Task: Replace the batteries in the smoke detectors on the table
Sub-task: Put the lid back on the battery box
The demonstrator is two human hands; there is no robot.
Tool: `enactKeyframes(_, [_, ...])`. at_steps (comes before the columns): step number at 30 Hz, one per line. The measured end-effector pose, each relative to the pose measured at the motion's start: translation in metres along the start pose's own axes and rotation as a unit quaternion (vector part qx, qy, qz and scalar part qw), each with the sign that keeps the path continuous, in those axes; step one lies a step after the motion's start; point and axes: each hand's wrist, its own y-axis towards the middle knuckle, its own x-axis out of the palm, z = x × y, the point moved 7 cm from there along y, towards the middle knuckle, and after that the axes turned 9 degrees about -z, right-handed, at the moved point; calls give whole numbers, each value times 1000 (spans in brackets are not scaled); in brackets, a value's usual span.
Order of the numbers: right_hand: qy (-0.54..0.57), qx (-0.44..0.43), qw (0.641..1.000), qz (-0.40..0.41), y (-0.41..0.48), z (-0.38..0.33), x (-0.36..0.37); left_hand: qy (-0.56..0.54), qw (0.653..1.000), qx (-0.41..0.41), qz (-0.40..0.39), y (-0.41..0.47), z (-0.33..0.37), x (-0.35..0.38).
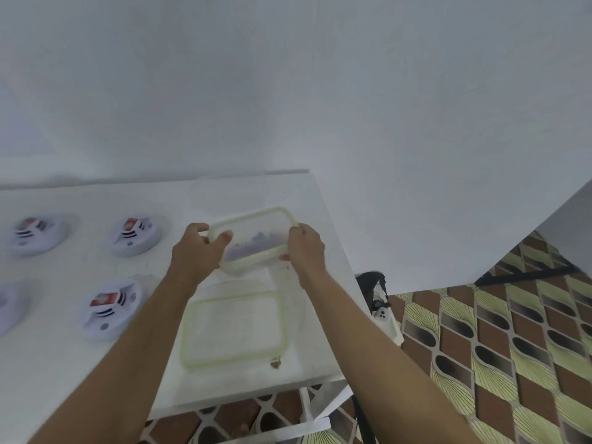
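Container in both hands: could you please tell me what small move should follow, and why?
Probably set the container down level on the table: the left hand and right hand grip its ends, it tilts, and what looks like a green-rimmed lid lies nearer.

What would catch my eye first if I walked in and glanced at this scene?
The left hand and right hand grip a cloudy, green-rimmed plastic container, tilted, at the right end of the white table, with something dark inside. Just nearer the camera, a matching green-rimmed lid lies flat. To the left sit round white smoke detectors with red-labelled batteries showing.
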Motion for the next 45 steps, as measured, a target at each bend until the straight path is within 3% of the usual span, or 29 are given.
enactKeyframes(6, [-64, -39, 994, -83, -27, 5, 32, 29, 992, 3, 122, -25, -21, -43])
enactKeyframes(17, [-156, -60, 980, -105, -46, 12, 9, 11, 986, 27, 163, -65, -30, -44])
enactKeyframes(22, [-279, -77, 950, -114, -63, 36, -5, 120, 983, 62, 123, -100, -51, -32])
enactKeyframes(28, [-421, -83, 893, -132, -87, 44, 0, 230, 972, -30, 33, -124, -76, -17])
enactKeyframes(30, [-410, -88, 897, -142, -89, 44, 2, 212, 976, -31, 34, -129, -72, -19])
enactKeyframes(35, [-265, -76, 949, -149, -90, 40, -6, 134, 989, -34, 48, -141, -65, -31])
enactKeyframes(41, [-150, -171, 969, -97, -95, -3, -14, 117, 980, 65, 146, -157, -26, -61])
enactKeyframes(45, [-86, -232, 966, -78, -105, -43, -16, 40, 967, 127, 219, -157, -3, -84])
